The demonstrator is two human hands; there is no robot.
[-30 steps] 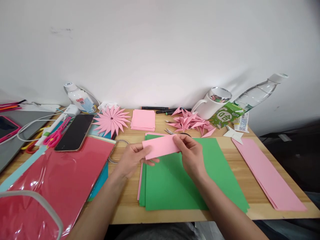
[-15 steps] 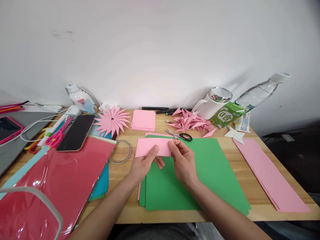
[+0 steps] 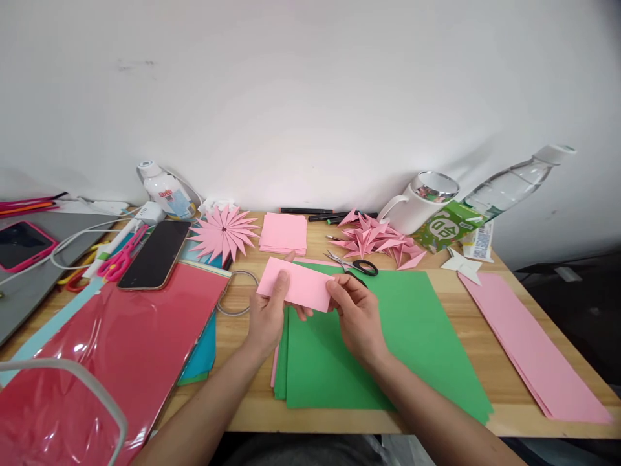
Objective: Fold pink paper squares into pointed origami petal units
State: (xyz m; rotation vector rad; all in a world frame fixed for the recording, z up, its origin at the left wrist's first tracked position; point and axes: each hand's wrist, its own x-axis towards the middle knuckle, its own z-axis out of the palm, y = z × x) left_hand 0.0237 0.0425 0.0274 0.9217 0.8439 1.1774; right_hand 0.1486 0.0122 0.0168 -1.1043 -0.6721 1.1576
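A pink paper rectangle (image 3: 303,285), perhaps folded, is held up over the far left part of the green paper sheets (image 3: 369,362). My left hand (image 3: 272,309) grips its left part, thumb on the front face and fingers behind. At the right end, my right hand (image 3: 356,310) pinches the edge between thumb and curled fingers. Just beyond the right hand lie black-handled scissors (image 3: 361,266). A stack of pink paper squares (image 3: 283,233) rests farther back. Left of it sits a pink folded paper star (image 3: 224,231), and to the right is a pile of folded pink pieces (image 3: 373,238).
A white mug (image 3: 420,200), a green packet (image 3: 449,225) and a leaning clear bottle (image 3: 519,178) stand back right. Pink paper strips (image 3: 533,349) lie at the right edge. A phone (image 3: 155,254), red sheets (image 3: 130,336) and pink scissors (image 3: 123,254) occupy the left.
The pink paper has tilted, its right end dropping lower and its left end rising. My left hand has turned more upright and shifted slightly left. The whole view has moved a little.
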